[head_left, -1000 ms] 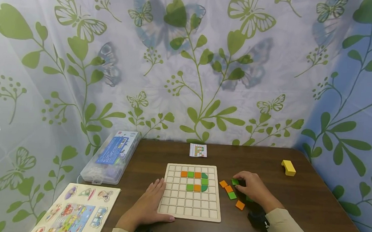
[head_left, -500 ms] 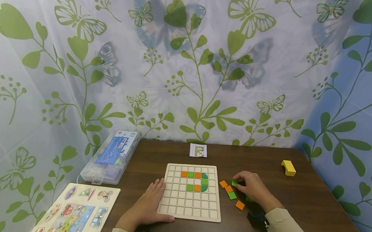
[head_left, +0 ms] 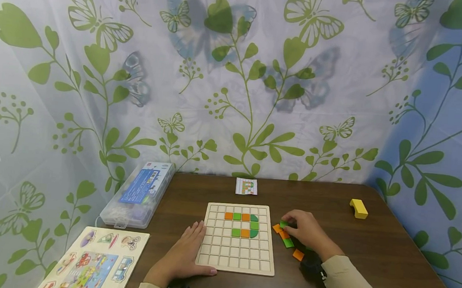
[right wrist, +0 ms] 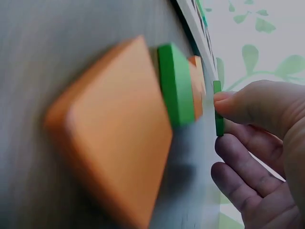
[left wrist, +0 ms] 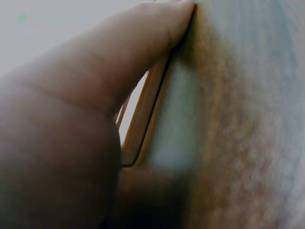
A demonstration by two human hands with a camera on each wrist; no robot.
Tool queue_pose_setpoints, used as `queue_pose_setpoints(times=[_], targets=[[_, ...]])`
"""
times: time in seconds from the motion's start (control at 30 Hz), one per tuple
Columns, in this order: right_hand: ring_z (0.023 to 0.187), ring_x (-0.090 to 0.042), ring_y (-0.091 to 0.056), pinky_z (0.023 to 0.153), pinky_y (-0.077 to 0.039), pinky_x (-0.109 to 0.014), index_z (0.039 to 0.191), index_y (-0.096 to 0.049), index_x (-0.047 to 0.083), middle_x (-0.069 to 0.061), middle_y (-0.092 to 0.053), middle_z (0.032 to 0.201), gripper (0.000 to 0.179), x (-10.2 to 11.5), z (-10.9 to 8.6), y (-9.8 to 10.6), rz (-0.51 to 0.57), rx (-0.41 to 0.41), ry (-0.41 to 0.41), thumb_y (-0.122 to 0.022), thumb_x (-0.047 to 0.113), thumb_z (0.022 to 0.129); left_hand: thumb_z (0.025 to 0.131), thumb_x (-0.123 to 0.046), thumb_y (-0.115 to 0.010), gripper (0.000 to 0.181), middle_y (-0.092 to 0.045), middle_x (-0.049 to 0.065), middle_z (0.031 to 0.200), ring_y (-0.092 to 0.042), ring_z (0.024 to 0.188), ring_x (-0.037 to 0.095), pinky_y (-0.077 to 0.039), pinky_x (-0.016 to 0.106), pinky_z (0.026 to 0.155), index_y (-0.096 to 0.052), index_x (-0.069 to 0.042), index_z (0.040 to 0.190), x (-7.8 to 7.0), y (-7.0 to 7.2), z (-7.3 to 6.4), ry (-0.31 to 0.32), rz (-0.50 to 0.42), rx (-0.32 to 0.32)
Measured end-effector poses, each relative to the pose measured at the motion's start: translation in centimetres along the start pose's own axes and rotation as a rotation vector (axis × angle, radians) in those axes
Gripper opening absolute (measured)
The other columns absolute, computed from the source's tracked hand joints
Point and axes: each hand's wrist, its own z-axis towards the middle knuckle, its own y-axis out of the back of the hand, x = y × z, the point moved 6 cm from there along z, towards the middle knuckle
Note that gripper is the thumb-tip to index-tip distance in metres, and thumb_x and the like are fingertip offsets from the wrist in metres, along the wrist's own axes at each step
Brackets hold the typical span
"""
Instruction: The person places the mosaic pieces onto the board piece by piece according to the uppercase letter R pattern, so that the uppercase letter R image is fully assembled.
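Note:
A pale wooden grid board lies mid-table, with orange and green square tiles and darker green rounded tiles set in its upper cells. My left hand rests along the board's left edge, fingers straight and thumb at the near corner; the thumb shows large in the left wrist view. Right of the board, my right hand pinches a green tile between thumb and fingers, lifted off the table. Under and beside it lie loose tiles, among them an orange tile and a green tile.
A small printed pattern card lies behind the board. At the left are a clear plastic case and a picture puzzle board. A yellow arch block sits at the back right. A patterned curtain hangs behind the table.
My right hand has moved a little left toward the board, carrying the green tile up over the loose orange tiles. The left hand and the board have stayed still.

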Motion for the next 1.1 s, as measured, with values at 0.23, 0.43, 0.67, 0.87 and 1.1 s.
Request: queue_pose_setpoints(times=[0.23,0.43,0.67,0.87,1.1], targets=[[0.093,-0.018,-0.067,0.081,-0.060,-0.043,0.107,-0.078,0.010,0.002,-0.070,0.104,0.016,1.8,1.6,-1.3,0.037,0.006,0.055,-0.083,0.007,0.092,0.079,-0.088,-0.065,0.133,-0.022,0.024,0.169,-0.015,0.157,0.038,-0.015,0.053,0.126,-0.026,0.008,0.163,0.2,-0.1,0.1,0.009,0.007,0.005],[0.094,-0.017,-0.065,0.081,-0.059,-0.039,0.110,-0.077,0.010,0.003,-0.068,0.106,0.019,4.0,2.7,-3.1,0.090,0.048,0.071,-0.083,0.006,0.092,0.079,-0.089,-0.063,0.133,-0.021,0.022,0.170,-0.013,0.158,0.036,-0.014,0.052,0.126,-0.024,0.006,0.164,0.2,-0.3,0.2,0.014,0.009,0.012],[0.097,-0.016,-0.066,0.083,-0.058,-0.035,0.110,-0.076,0.011,0.003,-0.068,0.108,0.017,7.6,4.3,-5.9,0.118,0.091,0.145,-0.081,0.008,0.094,0.079,-0.087,-0.066,0.133,-0.021,0.023,0.170,-0.013,0.158,0.037,-0.014,0.053,0.126,-0.024,0.007,0.164,0.2,-0.2,0.1,0.018,0.002,0.012],[0.092,-0.015,-0.066,0.080,-0.058,-0.034,0.107,-0.077,0.009,0.000,-0.071,0.104,0.015,10.5,5.5,-8.0,0.102,0.095,0.218,-0.082,0.007,0.093,0.080,-0.086,-0.065,0.132,-0.020,0.024,0.170,-0.013,0.158,0.037,-0.013,0.053,0.126,-0.023,0.007,0.164,0.2,-0.2,0.1,0.007,0.001,0.008],[0.093,-0.014,-0.067,0.081,-0.059,-0.032,0.104,-0.079,0.010,0.001,-0.071,0.102,0.012,12.0,6.2,-9.6,0.089,0.082,0.194,-0.081,0.005,0.093,0.081,-0.083,-0.068,0.131,-0.022,0.027,0.168,-0.015,0.156,0.041,-0.017,0.057,0.125,-0.025,0.010,0.162,0.0,0.0,-0.1,-0.012,-0.013,-0.008]])
